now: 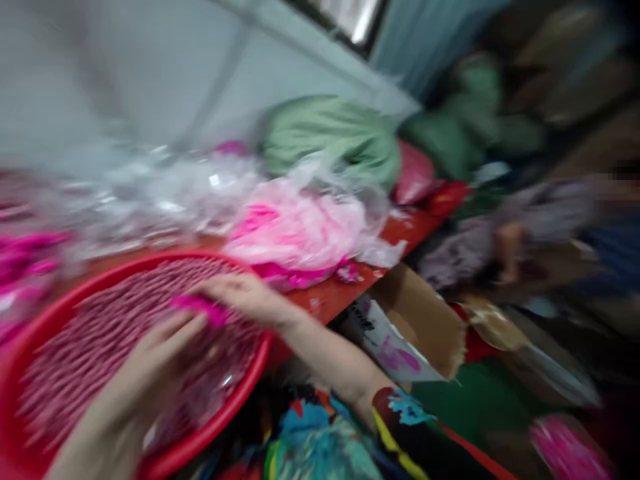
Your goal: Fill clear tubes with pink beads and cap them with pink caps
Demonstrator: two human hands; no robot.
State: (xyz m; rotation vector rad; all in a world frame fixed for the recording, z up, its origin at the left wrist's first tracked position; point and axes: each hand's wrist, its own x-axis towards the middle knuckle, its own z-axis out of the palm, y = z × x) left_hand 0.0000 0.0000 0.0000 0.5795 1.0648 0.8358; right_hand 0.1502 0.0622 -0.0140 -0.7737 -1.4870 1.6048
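Observation:
A large red basin (55,303) is filled with many small dusty-pink bead-like pieces (115,313). Over it, my left hand (167,347) and my right hand (245,297) meet around a small bright pink piece (203,309), whose exact kind the blur hides. Fingers of both hands are closed on it, the left from below and the right from the far side. Under my hands, at the near right of the basin, lies what looks like clear plastic film (215,393).
Clear plastic bags (150,193), a pink-filled bag (305,223) and a green sack (330,137) lie along the red table (325,300) by the wall. An open cardboard box (420,320) stands at the right; beyond it a person's arm (510,250) shows.

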